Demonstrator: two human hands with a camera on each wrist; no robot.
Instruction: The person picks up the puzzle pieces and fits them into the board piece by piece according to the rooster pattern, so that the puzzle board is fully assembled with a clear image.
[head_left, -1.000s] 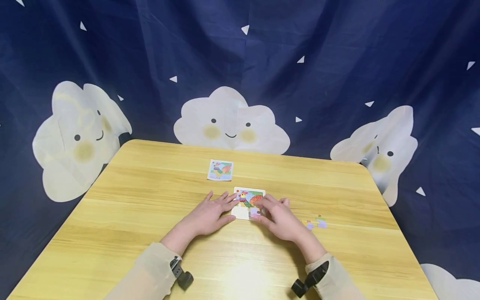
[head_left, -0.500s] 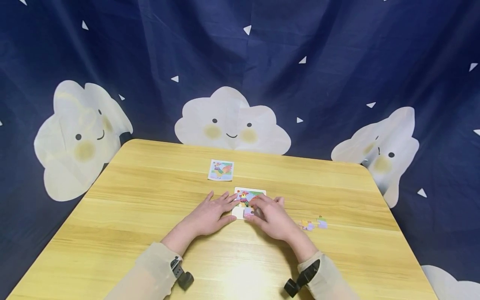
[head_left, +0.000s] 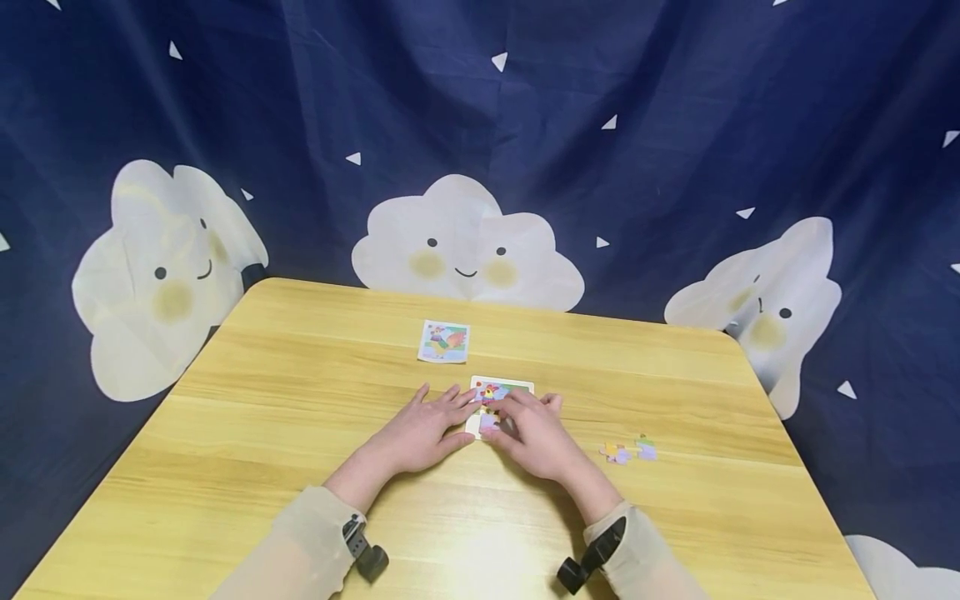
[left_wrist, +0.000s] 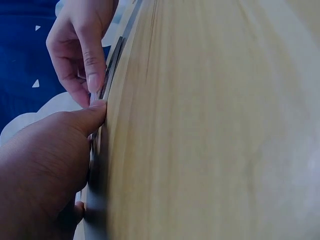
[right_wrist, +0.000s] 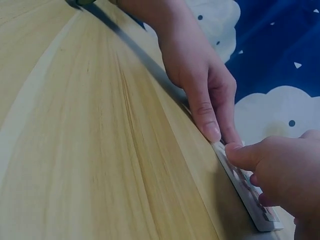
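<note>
A small puzzle board (head_left: 473, 424) with a white rim and a colourful rooster picture lies flat on the table in the head view. My left hand (head_left: 422, 432) rests at its left side, fingers stretched out with the tips on the board. A pale purple puzzle piece (head_left: 488, 421) is at the lower part of the board, pinched between the thumb and fingers of my right hand (head_left: 534, 435). That hand covers the board's right part. In the right wrist view, the board's edge (right_wrist: 270, 226) runs beneath both hands, and the piece is hidden.
Two loose clumps of puzzle pieces, one orange and purple (head_left: 617, 453), one green and purple (head_left: 645, 447), lie to the right of my right hand. A rooster picture card (head_left: 444, 342) lies behind the board. The wooden table (head_left: 300, 367) ends at a blue curtain (head_left: 637, 75).
My right hand has moved left across the board with the purple piece, covering more of the bare white area there. My left hand has stayed in place.
</note>
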